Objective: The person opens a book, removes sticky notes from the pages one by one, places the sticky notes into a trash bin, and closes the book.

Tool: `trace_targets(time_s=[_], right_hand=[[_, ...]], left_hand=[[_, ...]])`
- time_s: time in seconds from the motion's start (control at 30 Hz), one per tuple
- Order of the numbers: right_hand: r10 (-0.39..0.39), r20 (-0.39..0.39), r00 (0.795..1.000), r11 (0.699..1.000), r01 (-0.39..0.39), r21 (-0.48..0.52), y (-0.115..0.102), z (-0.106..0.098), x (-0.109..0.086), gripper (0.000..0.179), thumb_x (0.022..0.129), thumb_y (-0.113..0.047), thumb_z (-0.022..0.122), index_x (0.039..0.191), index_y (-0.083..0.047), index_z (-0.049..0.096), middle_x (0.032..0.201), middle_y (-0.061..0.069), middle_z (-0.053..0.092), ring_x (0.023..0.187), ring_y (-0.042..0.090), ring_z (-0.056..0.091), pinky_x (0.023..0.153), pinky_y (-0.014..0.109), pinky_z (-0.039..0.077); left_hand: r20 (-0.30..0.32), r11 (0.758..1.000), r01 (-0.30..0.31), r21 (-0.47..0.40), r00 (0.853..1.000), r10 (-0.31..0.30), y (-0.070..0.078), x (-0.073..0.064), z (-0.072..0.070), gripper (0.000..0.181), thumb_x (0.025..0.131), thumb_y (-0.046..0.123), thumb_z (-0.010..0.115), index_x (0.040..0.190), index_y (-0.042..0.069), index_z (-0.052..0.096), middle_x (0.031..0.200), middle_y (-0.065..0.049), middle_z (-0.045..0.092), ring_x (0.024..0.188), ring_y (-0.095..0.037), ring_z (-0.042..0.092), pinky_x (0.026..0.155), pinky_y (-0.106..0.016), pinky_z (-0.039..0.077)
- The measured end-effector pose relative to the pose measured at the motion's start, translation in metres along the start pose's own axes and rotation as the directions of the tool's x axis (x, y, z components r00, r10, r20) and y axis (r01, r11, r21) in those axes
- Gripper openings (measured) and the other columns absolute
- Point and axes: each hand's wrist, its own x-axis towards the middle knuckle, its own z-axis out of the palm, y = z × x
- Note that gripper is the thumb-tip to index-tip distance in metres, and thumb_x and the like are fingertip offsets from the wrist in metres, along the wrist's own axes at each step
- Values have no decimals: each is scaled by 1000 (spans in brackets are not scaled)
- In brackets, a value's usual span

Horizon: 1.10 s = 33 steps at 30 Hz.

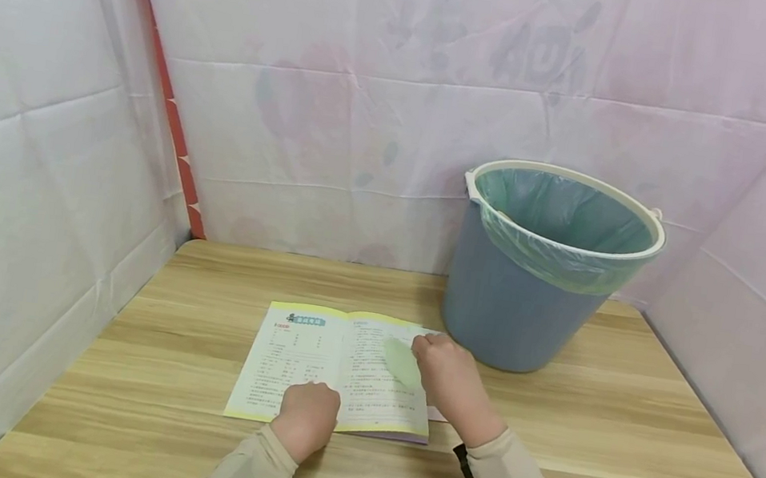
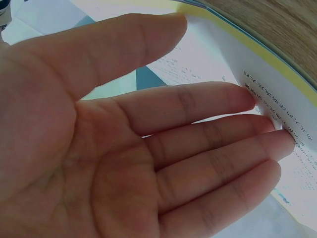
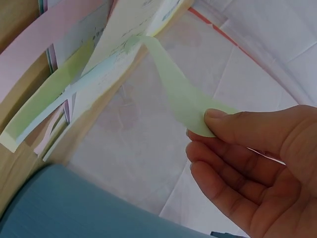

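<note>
Book: laid open on the table, both pages shown from the head.
Left hand: set at its near edge; the fingers, hidden from the head, are shown straight, thumb spread, by the left wrist view.
Right hand: placed apart from the left; note pinched by thumb and finger.
Note: pale green, bent, one end at the page.
Strips: pink and green, seen clearly only from the right wrist.
Bin: stood behind, rightward; liner shown from the head alone.
</note>
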Motion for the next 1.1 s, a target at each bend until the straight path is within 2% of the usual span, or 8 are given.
trace_targets(time_s=[0.23,0.4,0.57,0.8,0.87,0.93,1.03,1.1], right_hand=[[38,-10,999,999,-38,-26,8,-5,4,30,79,9,71,64,-8,52,58,0,48,53,12,46,42,22,38],[52,-29,998,999,-52,3,15,-13,6,25,78,10,72,67,-7,57,60,0,51,54,12,46,43,22,40],[76,-97,992,996,-72,47,20,-22,7,14,77,9,74,82,-2,68,72,5,62,66,21,59,53,31,53],[17,-237,971,998,-4,57,26,-39,7,32,72,21,67,97,1,70,85,10,62,81,28,59,64,36,54],[-14,-310,951,997,36,66,29,-46,7,36,71,23,65,100,1,69,86,11,62,80,28,59,64,37,54],[-37,-399,916,994,75,81,31,-53,6,37,72,24,65,101,1,69,85,11,63,79,29,59,64,39,53],[-68,-555,829,987,138,85,33,-64,6,35,71,24,65,98,2,68,84,13,65,77,30,60,64,39,52],[-85,-654,752,982,173,72,31,-73,8,33,69,24,66,95,3,68,83,14,66,76,32,61,67,38,50]], left_hand=[[-7,1000,7,-15,1000,-7,-1,1,0,23,87,24,69,76,4,69,57,-4,54,49,-13,48,50,-29,52],[-23,1000,8,-19,1000,-9,-2,1,2,22,87,22,69,75,4,68,58,-4,55,49,-13,48,50,-30,52],[-30,1000,8,-21,1000,-9,-4,1,2,21,87,21,69,74,4,68,57,-4,54,49,-13,47,49,-30,51],[-18,999,13,-36,1000,-14,-3,0,0,21,87,21,69,75,3,68,57,-4,54,49,-13,47,49,-29,52],[-14,999,11,-36,1000,-11,-2,0,0,22,87,22,69,75,4,68,57,-4,54,49,-13,48,50,-29,52],[-9,999,6,-35,1000,-6,-1,0,0,22,87,23,69,76,4,69,58,-4,55,49,-13,48,50,-29,52],[0,1000,3,-30,1000,-3,-1,1,0,24,87,25,70,77,3,69,57,-5,55,49,-13,49,50,-29,52],[6,1000,4,-27,1000,-4,-1,0,2,24,86,26,70,77,4,69,58,-4,55,49,-13,50,51,-28,52]])
